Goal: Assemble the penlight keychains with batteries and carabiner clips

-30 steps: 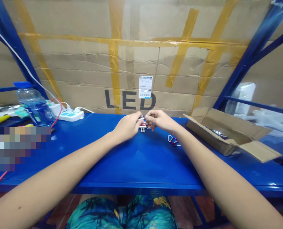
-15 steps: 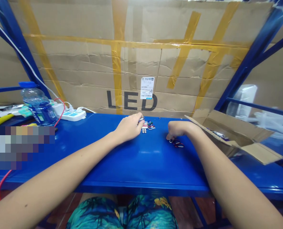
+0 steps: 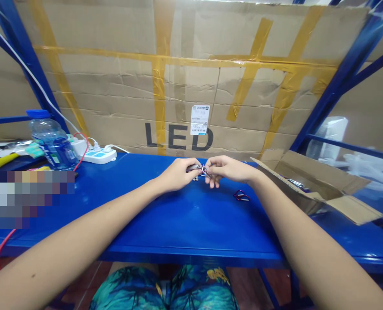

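My left hand [image 3: 177,174] is closed in a pinch on a small silver metal piece [image 3: 194,167] whose kind I cannot make out. Against it, the fingertips of my right hand [image 3: 226,168] grip a small dark carabiner [image 3: 208,174], mostly covered by the fingers. A shiny metal ring [image 3: 203,170] shows between the two hands. Small silver parts [image 3: 195,178] lie on the blue table just below the left fingers. To the right, red carabiners [image 3: 242,196] rest on the tabletop near my right wrist.
An open cardboard box [image 3: 327,176] with metal items in it stands at the right. On the left are a blue-capped bottle [image 3: 54,144] and a white power strip [image 3: 99,156] with cables. A large taped carton [image 3: 123,94] walls off the back of the blue table [image 3: 178,224].
My right hand has lifted a carabiner from the small group on the right and come left to meet my left hand. The red carabiners stay on the table.
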A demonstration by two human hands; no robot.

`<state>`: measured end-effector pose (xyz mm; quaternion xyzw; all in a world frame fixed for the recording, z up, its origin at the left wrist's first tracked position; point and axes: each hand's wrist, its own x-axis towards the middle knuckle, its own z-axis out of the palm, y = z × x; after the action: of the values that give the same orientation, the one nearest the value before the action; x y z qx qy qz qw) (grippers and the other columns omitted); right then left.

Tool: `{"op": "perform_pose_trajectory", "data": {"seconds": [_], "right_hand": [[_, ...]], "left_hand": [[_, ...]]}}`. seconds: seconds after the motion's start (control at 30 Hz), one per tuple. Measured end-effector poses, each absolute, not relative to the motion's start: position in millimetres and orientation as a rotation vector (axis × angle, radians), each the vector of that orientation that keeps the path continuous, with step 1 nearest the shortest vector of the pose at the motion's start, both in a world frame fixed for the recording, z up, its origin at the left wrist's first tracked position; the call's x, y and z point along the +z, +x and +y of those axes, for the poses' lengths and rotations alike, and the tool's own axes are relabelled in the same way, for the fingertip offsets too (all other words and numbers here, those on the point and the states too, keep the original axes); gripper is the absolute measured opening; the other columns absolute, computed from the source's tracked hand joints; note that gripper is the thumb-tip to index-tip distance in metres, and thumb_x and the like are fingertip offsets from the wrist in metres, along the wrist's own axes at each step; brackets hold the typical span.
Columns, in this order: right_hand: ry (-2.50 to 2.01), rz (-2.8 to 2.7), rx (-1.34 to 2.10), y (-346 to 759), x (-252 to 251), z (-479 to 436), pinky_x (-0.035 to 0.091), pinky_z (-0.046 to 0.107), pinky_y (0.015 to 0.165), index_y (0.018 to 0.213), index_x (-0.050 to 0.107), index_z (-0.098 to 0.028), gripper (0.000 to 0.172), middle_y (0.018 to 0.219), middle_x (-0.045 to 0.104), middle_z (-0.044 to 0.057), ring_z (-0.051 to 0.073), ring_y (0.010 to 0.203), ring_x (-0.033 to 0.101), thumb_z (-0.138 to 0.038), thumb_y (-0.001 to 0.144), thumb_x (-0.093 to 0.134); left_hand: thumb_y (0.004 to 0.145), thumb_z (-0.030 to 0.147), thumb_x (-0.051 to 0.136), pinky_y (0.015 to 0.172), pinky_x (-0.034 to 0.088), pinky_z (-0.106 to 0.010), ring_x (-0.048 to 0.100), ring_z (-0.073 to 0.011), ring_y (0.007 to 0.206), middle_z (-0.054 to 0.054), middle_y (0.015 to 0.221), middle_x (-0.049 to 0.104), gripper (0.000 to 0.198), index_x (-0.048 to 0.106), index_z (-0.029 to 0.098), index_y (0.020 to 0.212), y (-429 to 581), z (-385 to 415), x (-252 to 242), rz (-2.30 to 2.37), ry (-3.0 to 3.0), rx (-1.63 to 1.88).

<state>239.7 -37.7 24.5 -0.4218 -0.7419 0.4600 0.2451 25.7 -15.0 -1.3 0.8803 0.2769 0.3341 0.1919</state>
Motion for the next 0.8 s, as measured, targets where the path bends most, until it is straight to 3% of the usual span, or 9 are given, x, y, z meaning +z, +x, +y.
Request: {"op": "perform_pose_trajectory", "data": {"seconds": [0.13, 0.3, 0.4, 0.6, 0.8], "right_hand": [[-1.088, -1.981, 1.22, 235.9, 22.7, -37.8, 0.052, 0.026, 0.054, 0.085, 0.057, -0.016, 0.024, 0.073, 0.071, 0.006, 0.014, 0.058, 0.065, -0.037, 0.085, 0.068], [-0.988, -1.894, 1.288, 235.0, 16.5, -32.7, 0.055, 0.029, 0.062, 0.083, 0.06, -0.016, 0.022, 0.074, 0.071, 0.006, 0.014, 0.063, 0.066, -0.034, 0.082, 0.072], [-0.916, -1.796, 1.389, 234.2, 11.9, -30.7, 0.055, 0.03, 0.065, 0.081, 0.062, -0.015, 0.018, 0.079, 0.07, 0.006, 0.014, 0.067, 0.066, -0.03, 0.081, 0.072], [-0.88, -1.63, 1.491, 227.9, 8.0, -30.5, 0.051, 0.026, 0.056, 0.071, 0.06, -0.014, 0.016, 0.072, 0.064, 0.003, 0.01, 0.059, 0.055, -0.023, 0.074, 0.074], [-0.953, -1.669, 1.335, 219.9, 8.1, -31.8, 0.048, 0.025, 0.048, 0.064, 0.057, -0.016, 0.013, 0.064, 0.06, 0.001, 0.008, 0.049, 0.047, -0.016, 0.073, 0.067]], "left_hand": [[0.088, 0.034, 0.055, 0.058, 0.033, -0.026, 0.042, -0.0112, 0.06, 0.003, 0.063, 0.051, 0.022, 0.065, 0.016, 0.08, 27.6, -18.1, 1.7, 0.792, 2.375, 0.944], [0.084, 0.026, 0.056, 0.056, 0.028, -0.026, 0.036, -0.0105, 0.059, 0.005, 0.059, 0.041, 0.019, 0.059, 0.015, 0.069, 27.4, -15.7, 2.3, 0.828, 2.357, 1.022], [0.084, 0.025, 0.055, 0.057, 0.028, -0.026, 0.037, -0.0108, 0.06, 0.005, 0.059, 0.042, 0.019, 0.057, 0.016, 0.068, 26.8, -13.4, 1.5, 0.832, 2.366, 1.052], [0.086, 0.024, 0.054, 0.06, 0.033, -0.025, 0.044, -0.0119, 0.062, 0.003, 0.061, 0.051, 0.017, 0.058, 0.016, 0.071, 25.4, -12.6, -0.5, 0.828, 2.418, 1.094], [0.085, 0.017, 0.05, 0.066, 0.04, -0.028, 0.056, -0.0151, 0.07, -0.002, 0.076, 0.067, 0.015, 0.063, 0.017, 0.078, 24.5, -9.9, -6.0, 0.812, 2.544, 1.111]]}}
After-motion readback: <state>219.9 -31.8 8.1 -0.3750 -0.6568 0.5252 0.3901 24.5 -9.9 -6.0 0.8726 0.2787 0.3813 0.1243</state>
